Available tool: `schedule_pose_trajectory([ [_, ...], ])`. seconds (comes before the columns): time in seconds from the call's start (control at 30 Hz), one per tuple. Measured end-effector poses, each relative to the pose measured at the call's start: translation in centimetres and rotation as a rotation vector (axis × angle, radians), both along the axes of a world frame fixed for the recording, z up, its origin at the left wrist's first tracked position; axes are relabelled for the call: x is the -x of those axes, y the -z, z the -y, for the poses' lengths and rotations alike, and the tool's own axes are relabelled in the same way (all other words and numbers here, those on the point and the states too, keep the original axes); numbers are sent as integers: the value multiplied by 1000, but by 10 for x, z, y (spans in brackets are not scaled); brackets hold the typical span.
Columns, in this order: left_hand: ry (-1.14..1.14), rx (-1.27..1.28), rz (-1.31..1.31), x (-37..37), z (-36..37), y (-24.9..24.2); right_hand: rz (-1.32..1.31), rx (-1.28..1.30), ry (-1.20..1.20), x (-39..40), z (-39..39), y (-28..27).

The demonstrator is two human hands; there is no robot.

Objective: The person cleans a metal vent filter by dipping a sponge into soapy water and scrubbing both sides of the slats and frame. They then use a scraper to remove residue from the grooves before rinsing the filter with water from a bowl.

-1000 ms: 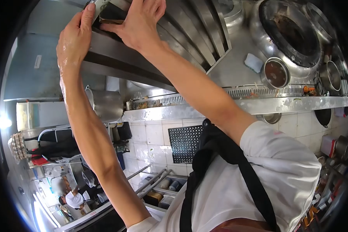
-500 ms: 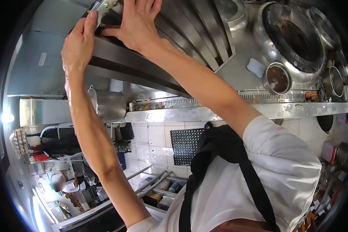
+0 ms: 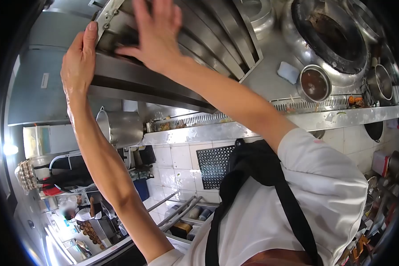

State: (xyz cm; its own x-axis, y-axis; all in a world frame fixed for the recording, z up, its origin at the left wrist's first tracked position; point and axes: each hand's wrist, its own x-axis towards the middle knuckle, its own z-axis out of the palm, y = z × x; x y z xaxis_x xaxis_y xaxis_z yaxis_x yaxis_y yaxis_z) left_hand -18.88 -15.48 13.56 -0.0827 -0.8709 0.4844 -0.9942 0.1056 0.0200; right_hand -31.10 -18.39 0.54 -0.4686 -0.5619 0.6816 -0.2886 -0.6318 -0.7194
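A large slatted metal baffle filter panel point(image 3: 213, 44) stands tilted over the steel counter at the top of the view. My left hand point(image 3: 79, 62) is closed round its left edge, with the thumb along the frame and the fingers behind it. Water glistens on that wrist. Over the left part of the slats, my right hand point(image 3: 157, 42) has its fingers spread and partly blurred by motion; nothing shows in its grasp.
Along the counter's front runs a drain grate point(image 3: 195, 120) with food scraps. To the right are a white sponge point(image 3: 288, 72), a pot of brown liquid point(image 3: 314, 84) and a large wok station point(image 3: 292, 26). A steel stockpot point(image 3: 125, 127) is at left. A person point(image 3: 86, 210) works far behind.
My left hand and the panel's left edge have shifted left and slightly down in the view. My right hand's fingers have spread and blurred over the slats.
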Motion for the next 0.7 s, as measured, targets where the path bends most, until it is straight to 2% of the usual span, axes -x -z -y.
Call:
schedule_pose_trajectory([
  [0.07, -3, -32, -18, -12, 0, 3, -243, -101, 40, -7, -12, 106],
  [0.1, 12, -50, -30, -15, 0, 1, -240, -102, 36, -8, -20, 136],
  [0.17, -6, 11, -22, -14, -5, 3, -303, -146, 72, 0, -31, 149],
  [0.2, -26, 47, -12, -15, -9, 5, -296, -148, 69, -8, -23, 147],
  [0.27, -12, 35, -1, -13, -8, 4, -277, -35, 11, -7, -9, 72],
  [0.3, 14, 24, 11, -9, -2, 2, -248, 95, 55, -4, -8, 32],
  [0.4, 10, -77, 0, -16, 14, -2, -151, 248, 19, -19, 15, 14],
  [0.47, -1, -24, 13, -12, 7, 3, -210, -61, 0, -11, -5, 78],
  [0.5, 5, -11, 1, -16, 7, 6, -243, -103, 40, -12, -12, 128],
  [0.6, -29, 23, 18, -20, 8, 4, -303, -122, 111, -9, -18, 150],
  [0.63, -64, 12, 46, -20, 6, 6, -225, -81, -14, -6, -10, 109],
  [0.67, -57, 12, 44, -18, 7, 6, -226, -81, -8, -14, 5, 63],
  [0.7, -40, 20, 61, -13, 11, 3, -185, 82, 50, -26, 24, 15],
])
